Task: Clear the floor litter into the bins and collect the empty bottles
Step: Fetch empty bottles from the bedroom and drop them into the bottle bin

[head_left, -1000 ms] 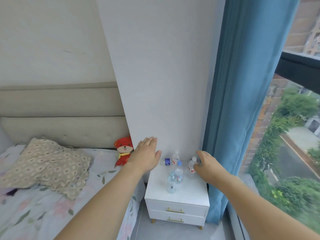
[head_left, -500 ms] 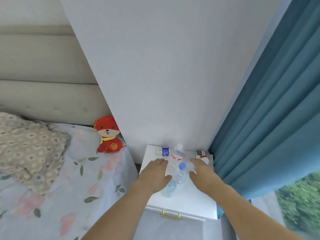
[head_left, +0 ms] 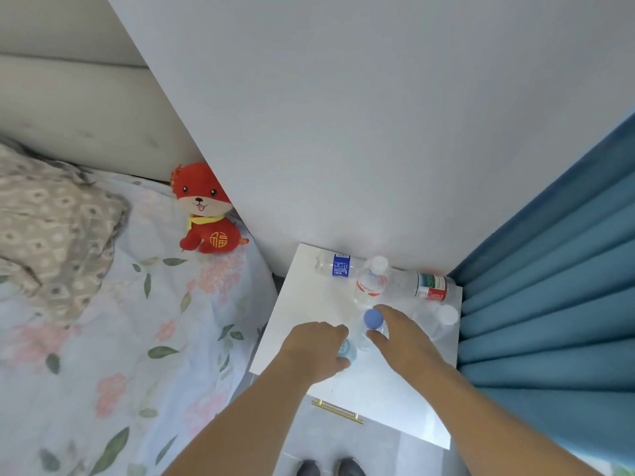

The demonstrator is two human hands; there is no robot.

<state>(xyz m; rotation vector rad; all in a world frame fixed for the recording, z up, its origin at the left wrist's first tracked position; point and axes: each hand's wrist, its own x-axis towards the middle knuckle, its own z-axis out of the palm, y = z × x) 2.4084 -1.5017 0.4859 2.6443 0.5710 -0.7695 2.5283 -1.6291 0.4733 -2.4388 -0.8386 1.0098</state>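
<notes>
At lower centre, on the nightstand (head_left: 302, 304), the left hand (head_left: 318, 352) curled round one pale-capped bottle (head_left: 346, 349), the right hand (head_left: 398, 338) round the blue-capped bottle (head_left: 372, 319); light, crushable, probably best gripped mid-body

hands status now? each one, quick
Left hand: closed around the light-blue-capped bottle.
Right hand: fingers wrapping the blue-capped bottle; firm grip cannot be told.

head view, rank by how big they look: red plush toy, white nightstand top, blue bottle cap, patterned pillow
1. white nightstand top and patterned pillow: both large; the pillow is cut off by the frame edge, so I won't rank them.
2. red plush toy
3. blue bottle cap, smallest by far.
</notes>
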